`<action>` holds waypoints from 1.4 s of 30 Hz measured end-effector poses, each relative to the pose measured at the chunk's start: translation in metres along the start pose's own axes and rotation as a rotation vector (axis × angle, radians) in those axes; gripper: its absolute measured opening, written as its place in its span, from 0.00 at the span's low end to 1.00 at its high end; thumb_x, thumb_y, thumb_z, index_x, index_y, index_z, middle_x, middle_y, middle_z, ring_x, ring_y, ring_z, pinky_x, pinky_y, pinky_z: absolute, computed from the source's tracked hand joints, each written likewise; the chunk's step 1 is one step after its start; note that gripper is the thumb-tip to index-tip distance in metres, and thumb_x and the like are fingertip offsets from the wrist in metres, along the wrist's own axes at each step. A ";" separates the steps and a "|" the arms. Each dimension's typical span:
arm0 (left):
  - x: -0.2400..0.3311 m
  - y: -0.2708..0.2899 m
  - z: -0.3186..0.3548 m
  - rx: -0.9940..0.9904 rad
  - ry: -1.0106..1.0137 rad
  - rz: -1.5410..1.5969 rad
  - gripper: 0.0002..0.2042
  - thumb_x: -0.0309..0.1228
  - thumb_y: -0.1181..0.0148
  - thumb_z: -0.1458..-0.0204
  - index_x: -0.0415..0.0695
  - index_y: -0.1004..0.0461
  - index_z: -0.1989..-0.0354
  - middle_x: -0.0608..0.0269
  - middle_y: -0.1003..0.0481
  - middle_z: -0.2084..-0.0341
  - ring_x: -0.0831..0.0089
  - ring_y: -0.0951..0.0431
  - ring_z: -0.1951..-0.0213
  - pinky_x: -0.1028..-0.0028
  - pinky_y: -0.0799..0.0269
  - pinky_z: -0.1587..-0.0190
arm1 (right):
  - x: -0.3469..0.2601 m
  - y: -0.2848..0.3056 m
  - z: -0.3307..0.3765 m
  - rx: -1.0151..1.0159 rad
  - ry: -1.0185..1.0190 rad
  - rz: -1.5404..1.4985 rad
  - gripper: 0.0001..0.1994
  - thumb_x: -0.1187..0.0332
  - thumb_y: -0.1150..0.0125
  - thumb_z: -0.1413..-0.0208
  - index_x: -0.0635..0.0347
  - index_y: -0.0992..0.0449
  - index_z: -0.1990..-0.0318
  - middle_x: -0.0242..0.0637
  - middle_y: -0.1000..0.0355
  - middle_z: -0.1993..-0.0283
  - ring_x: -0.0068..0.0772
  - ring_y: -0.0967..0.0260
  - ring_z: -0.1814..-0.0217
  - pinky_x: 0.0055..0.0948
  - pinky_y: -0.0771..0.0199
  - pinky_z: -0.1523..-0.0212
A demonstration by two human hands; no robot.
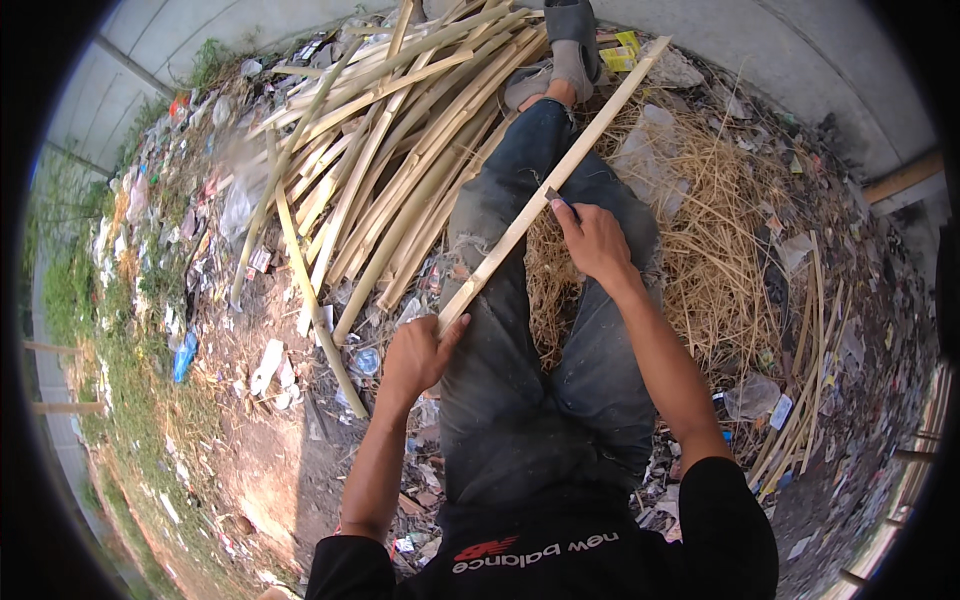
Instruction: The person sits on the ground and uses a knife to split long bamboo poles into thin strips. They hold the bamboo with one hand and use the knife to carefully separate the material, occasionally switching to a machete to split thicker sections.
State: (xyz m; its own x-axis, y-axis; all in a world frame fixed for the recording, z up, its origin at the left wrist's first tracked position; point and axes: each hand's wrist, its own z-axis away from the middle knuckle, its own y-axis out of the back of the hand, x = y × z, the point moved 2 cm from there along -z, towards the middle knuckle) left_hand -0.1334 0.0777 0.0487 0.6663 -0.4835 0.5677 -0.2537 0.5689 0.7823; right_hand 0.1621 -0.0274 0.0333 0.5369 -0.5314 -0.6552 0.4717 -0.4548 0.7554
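A long pale split bamboo strip (520, 225) runs slantwise across my thighs, its far end up by my feet. My left hand (418, 352) is closed around the near end of the strip, beside my left thigh. In my right hand (597, 243) is a knife (562, 202) with a short dark blade, which rests against the strip about midway along. The knife's handle is mostly hidden by my fingers. Curly shavings (555, 290) lie between my legs, below the strip.
A big pile of split bamboo strips (400, 190) lies ahead on the left. Dry straw-like shavings (715, 240) are heaped to the right, near a bundle of thin strips (812, 370). Litter and plastic scraps cover the ground. A grey wall (780, 60) stands beyond.
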 end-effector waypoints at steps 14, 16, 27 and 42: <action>-0.002 -0.007 -0.006 -0.033 0.051 -0.007 0.36 0.58 0.43 0.39 0.29 0.27 0.80 0.31 0.27 0.80 0.34 0.22 0.69 0.47 0.29 0.64 | -0.003 -0.015 0.005 -0.078 0.006 -0.103 0.34 0.44 0.54 0.29 0.69 0.23 0.75 0.58 0.26 0.77 0.66 0.25 0.67 0.54 0.26 0.64; -0.002 -0.007 -0.008 -0.038 0.050 0.007 0.36 0.58 0.43 0.39 0.28 0.28 0.80 0.31 0.27 0.80 0.34 0.23 0.70 0.47 0.29 0.64 | -0.020 -0.051 0.048 -0.153 0.238 -0.117 0.34 0.44 0.55 0.29 0.67 0.22 0.75 0.58 0.27 0.77 0.65 0.25 0.67 0.54 0.26 0.65; -0.001 -0.010 -0.009 -0.042 0.029 0.062 0.36 0.58 0.43 0.39 0.28 0.27 0.80 0.33 0.28 0.82 0.34 0.24 0.72 0.48 0.30 0.65 | -0.035 -0.066 0.074 -0.244 0.195 -0.160 0.31 0.42 0.53 0.31 0.61 0.19 0.72 0.56 0.25 0.75 0.63 0.24 0.67 0.52 0.26 0.66; -0.005 -0.009 -0.006 -0.039 0.022 0.050 0.35 0.57 0.42 0.39 0.29 0.26 0.79 0.33 0.27 0.81 0.35 0.22 0.71 0.48 0.28 0.65 | -0.021 -0.067 0.069 -0.940 0.108 -0.613 0.36 0.40 0.45 0.33 0.61 0.36 0.87 0.26 0.46 0.89 0.24 0.47 0.85 0.32 0.45 0.79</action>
State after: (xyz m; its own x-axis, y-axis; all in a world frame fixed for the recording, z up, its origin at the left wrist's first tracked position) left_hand -0.1306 0.0788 0.0369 0.6684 -0.4393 0.6002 -0.2605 0.6176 0.7421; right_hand 0.0710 -0.0355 -0.0031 0.0694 -0.3176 -0.9457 0.9916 0.1256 0.0306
